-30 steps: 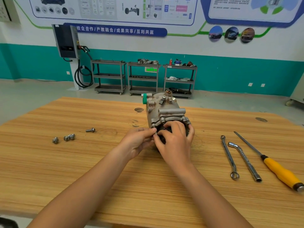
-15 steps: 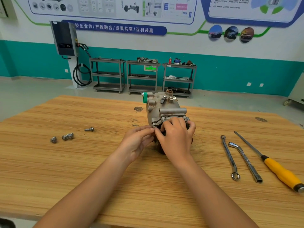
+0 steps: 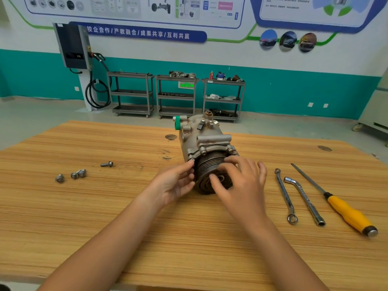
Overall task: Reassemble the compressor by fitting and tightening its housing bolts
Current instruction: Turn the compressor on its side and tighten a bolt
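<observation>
Compressor [image 3: 201, 143] at centre of desk [image 3: 126, 206], pulley [image 3: 206, 164] facing near edge, probably for bolt access. Left hand [image 3: 174, 185] relaxed, fingertip touching a flange bolt [image 3: 192, 159], likely seating it. Right hand [image 3: 241, 181] spread at pulley, seemingly steadying. Spare bolts [image 3: 78, 174] toward left edge.

Teal-and-white wall [image 3: 294, 91]; three grey shelf carts [image 3: 176, 95]; perhaps a charger [image 3: 73, 47] mounted left.

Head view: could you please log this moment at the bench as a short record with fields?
Compressor: lying on wooden table, pulley toward camera
Left hand: index fingertip at lower-left flange bolt
Right hand: fingers spread over pulley, gripping nothing
Loose bolts: several on table, left of compressor
Tools: ring spanner, socket wrench, yellow-handled screwdriver, right of compressor
</observation>
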The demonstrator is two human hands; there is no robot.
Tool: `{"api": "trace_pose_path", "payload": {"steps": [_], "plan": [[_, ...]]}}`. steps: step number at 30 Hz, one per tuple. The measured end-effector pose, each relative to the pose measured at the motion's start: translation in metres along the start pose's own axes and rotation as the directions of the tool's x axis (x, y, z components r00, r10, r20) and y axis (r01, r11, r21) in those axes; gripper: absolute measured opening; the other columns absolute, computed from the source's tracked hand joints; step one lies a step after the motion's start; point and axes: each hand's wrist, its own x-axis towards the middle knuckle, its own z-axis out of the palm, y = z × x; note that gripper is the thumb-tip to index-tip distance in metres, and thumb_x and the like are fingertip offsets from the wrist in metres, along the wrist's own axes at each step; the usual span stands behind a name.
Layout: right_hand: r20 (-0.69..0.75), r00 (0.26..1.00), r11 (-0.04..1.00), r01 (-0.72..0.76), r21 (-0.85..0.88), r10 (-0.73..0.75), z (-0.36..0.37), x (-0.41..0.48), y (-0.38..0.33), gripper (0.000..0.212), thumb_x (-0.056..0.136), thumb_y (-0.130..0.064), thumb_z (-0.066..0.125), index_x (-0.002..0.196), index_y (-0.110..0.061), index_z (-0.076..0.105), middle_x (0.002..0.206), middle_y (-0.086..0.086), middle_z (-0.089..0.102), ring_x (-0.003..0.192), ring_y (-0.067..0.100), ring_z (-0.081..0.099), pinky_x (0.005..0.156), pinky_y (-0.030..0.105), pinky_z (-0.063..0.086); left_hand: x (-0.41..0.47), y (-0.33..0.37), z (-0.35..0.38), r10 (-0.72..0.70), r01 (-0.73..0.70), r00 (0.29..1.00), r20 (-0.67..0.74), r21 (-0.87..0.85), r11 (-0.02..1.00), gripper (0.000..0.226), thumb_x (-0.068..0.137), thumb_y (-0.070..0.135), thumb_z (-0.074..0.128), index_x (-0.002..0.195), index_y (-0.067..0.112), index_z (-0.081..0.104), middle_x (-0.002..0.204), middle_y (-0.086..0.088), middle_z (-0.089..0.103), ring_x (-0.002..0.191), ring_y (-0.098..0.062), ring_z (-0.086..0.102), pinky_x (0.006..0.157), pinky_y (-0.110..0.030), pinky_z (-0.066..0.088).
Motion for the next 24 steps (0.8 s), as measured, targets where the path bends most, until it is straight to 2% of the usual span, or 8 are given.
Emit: {"api": "trace_pose_path", "payload": {"steps": [3,5,8,11,16,19,22,24], "plan": [[0.021,0.999,0.996,-0.045,0.077,0.043,-0.025,-0.018,0.027,0.016,0.07,-0.011,0.08,0.082,-0.007,0.07,0.09,0.006,0.066,0.086,0.025,0.063,0.081,0.04,0.045,0.003,-0.002,-0.003,0.049,-0.048,0.999,-0.005,0.094,0.994,0.01,0.083,0.019,0.067,0.08,0.01,0.063,0.058,0.002,0.063,0.051,-0.006,0.058,0.046,-0.019,0.051],[0.071,0.979,0.976,-0.197,0.089,0.191,-0.041,-0.027,0.047,0.013,0.074,-0.011,0.078,0.083,-0.007,0.069,0.087,0.005,0.065,0.078,0.021,0.061,0.068,0.031,0.046,0.005,-0.003,-0.005,0.105,-0.102,0.994,-0.011,0.157,0.982,0.01,0.083,0.02,0.067,0.081,0.011,0.063,0.06,0.003,0.063,0.051,-0.006,0.058,0.047,-0.019,0.05],[0.123,0.865,0.873,-0.486,-0.043,0.487,-0.059,-0.03,0.083,0.009,0.082,-0.017,0.068,0.085,-0.009,0.068,0.089,0.008,0.066,0.075,0.023,0.058,0.064,0.032,0.044,0.008,-0.004,-0.007,0.158,-0.152,0.987,-0.01,0.202,0.967,0.011,0.083,0.021,0.068,0.081,0.011,0.064,0.066,0.001,0.063,0.052,-0.006,0.058,0.048,-0.019,0.05],[0.149,0.733,0.747,-0.635,-0.199,0.663,-0.067,-0.029,0.119,0.016,0.088,-0.021,0.06,0.093,-0.008,0.068,0.094,0.01,0.067,0.081,0.028,0.055,0.064,0.031,0.039,0.008,-0.004,-0.008,0.155,-0.154,0.988,0.014,0.22,0.963,0.012,0.082,0.022,0.068,0.081,0.011,0.064,0.068,0.001,0.063,0.053,-0.006,0.059,0.049,-0.02,0.05],[0.255,0.564,0.618,-0.69,-0.377,0.785,-0.07,-0.019,0.151,0.031,0.088,-0.034,0.061,0.101,-0.006,0.065,0.082,0.011,0.064,0.069,0.022,0.045,0.058,0.03,0.033,0.008,-0.006,-0.007,0.135,-0.138,0.99,0.026,0.237,0.962,0.007,0.081,0.017,0.068,0.079,0.012,0.063,0.063,0.002,0.063,0.054,-0.005,0.058,0.05,-0.019,0.05],[0.354,0.47,0.588,-0.63,-0.508,0.809,-0.061,-0.013,0.157,0.034,0.086,-0.039,0.063,0.077,-0.006,0.061,0.069,0.006,0.059,0.063,0.018,0.049,0.05,0.029,0.034,0.008,-0.006,-0.005,0.141,-0.141,0.99,0.016,0.221,0.965,0.007,0.082,0.015,0.068,0.078,0.012,0.063,0.063,0.003,0.062,0.054,-0.005,0.058,0.049,-0.018,0.05],[0.363,0.477,0.597,-0.582,-0.553,0.801,-0.053,-0.008,0.162,0.024,0.088,-0.027,0.062,0.079,-0.005,0.061,0.071,0.008,0.057,0.069,0.023,0.054,0.052,0.028,0.036,0.008,-0.006,-0.004,0.192,-0.184,0.981,-0.013,0.229,0.956,0.008,0.083,0.016,0.068,0.077,0.013,0.063,0.063,0.004,0.062,0.052,-0.003,0.057,0.049,-0.017,0.049],[0.376,0.464,0.597,-0.623,-0.505,0.802,-0.055,-0.006,0.164,0.022,0.089,-0.022,0.061,0.078,-0.003,0.063,0.069,0.009,0.057,0.069,0.023,0.053,0.055,0.029,0.037,0.009,-0.006,-0.004,0.248,-0.227,0.968,-0.037,0.291,0.929,0.009,0.083,0.018,0.068,0.076,0.013,0.063,0.063,0.004,0.061,0.053,-0.003,0.056,0.049,-0.017,0.049]]}}
